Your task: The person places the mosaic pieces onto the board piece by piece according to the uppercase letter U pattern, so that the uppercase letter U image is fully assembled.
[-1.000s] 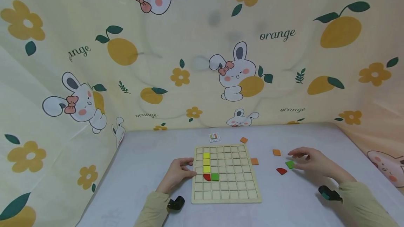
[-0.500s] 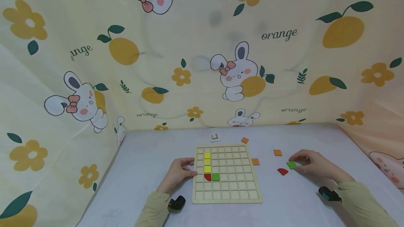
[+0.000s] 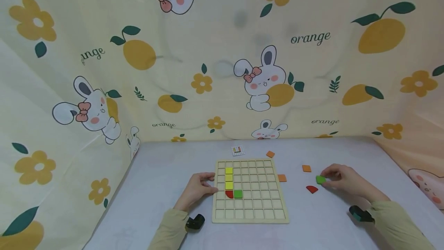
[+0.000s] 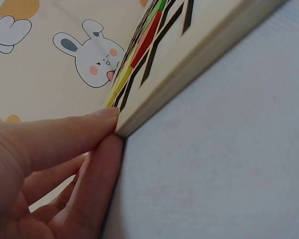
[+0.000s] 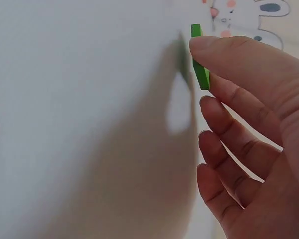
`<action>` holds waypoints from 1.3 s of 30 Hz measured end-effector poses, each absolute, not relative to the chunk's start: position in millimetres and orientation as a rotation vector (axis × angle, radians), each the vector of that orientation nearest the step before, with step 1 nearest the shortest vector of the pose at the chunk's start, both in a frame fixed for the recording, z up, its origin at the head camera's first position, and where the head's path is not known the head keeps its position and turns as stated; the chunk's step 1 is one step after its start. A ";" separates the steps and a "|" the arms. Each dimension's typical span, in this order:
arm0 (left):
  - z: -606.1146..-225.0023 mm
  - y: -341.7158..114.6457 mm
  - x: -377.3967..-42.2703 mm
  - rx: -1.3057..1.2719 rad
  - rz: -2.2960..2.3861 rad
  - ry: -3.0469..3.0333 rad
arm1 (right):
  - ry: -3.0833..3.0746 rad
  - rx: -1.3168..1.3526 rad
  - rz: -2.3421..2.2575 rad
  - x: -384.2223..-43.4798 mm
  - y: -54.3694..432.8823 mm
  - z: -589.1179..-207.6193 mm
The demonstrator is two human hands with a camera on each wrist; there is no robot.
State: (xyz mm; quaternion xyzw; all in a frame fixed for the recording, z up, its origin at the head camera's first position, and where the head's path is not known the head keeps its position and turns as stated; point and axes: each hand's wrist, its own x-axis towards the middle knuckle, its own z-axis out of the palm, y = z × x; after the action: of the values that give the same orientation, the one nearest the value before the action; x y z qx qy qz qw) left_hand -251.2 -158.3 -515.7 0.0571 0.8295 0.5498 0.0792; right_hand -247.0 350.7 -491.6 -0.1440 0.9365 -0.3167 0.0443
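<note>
"Green tile (image 3: pixel 320 180): location?"

"Right of the board (image 3: pixel 258 221), tilted in the right hand (image 3: pixel 343 180), seemingly just above the counter (image 3: pixel 145 203)."

"State of hands?"

"Right hand: thumb and finger pinched on the green tile, remaining fingers bent and bearing nothing. Left hand (image 3: pixel 197 189): holding the board's left edge, thumb on the rim, a finger against the side."

"Handling notes?"

"By judgement: light, stiff, hardly fragile; smooth faces may slip a little, and a small tile could twist in a two-point pinch. Best taken by opposite edges, underside left free."

"Adjacent stock?"

"Loose, near the right hand, not touching: one red wedge (image 3: pixel 311 189), one orange tile (image 3: pixel 306 168). Seated in the board: yellow tiles (image 3: pixel 229 178), three, in a column; one red piece (image 3: pixel 229 194) directly below; one second green tile (image 3: pixel 238 194) beside that, to its right."
</note>
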 end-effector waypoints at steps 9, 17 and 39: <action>-516.1 -158.9 -251.3 0.187 1.652 2.475 | 2.934 -0.571 -1.095 -243.5 316.8 -469.6; -514.9 -158.9 -250.0 0.183 1.660 2.465 | 2.901 -0.590 -1.153 -244.4 266.7 -462.0; -517.5 -158.9 -252.2 0.172 1.657 2.466 | 2.600 -0.950 -1.232 -239.4 146.8 -490.7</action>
State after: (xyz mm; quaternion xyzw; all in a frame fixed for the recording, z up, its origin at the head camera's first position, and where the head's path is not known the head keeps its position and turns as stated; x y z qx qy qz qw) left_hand -252.2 -158.9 -517.5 0.0577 0.8259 0.5548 0.0826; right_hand -239.4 146.8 -490.7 -0.3130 0.8567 -0.4061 0.0558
